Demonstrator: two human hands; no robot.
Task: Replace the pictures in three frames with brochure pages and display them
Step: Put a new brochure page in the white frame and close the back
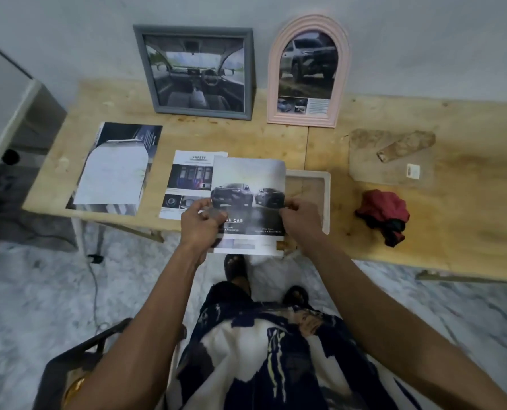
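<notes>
Both hands up front: left hand (202, 218) pinches the left edge of one brochure page (248, 190), right hand (300, 216) pinches its right edge, fingers curled on the paper. Page shows two trucks, held between the hands just above the worktop's (364, 232) near edge. Under and right of it, one white frame (325, 199) lies flat, partly covered. Two more frames stand at the far edge against the wall: grey frame (193, 73) with a car-interior page, pink arched frame (308, 71) with a truck page. One safety page (187, 179) lies flat just left of the held page, overlapped by it. One brochure (115, 170) near the left edge. One backing board (392, 156) and one red cloth (384, 213) lie to the right.
</notes>
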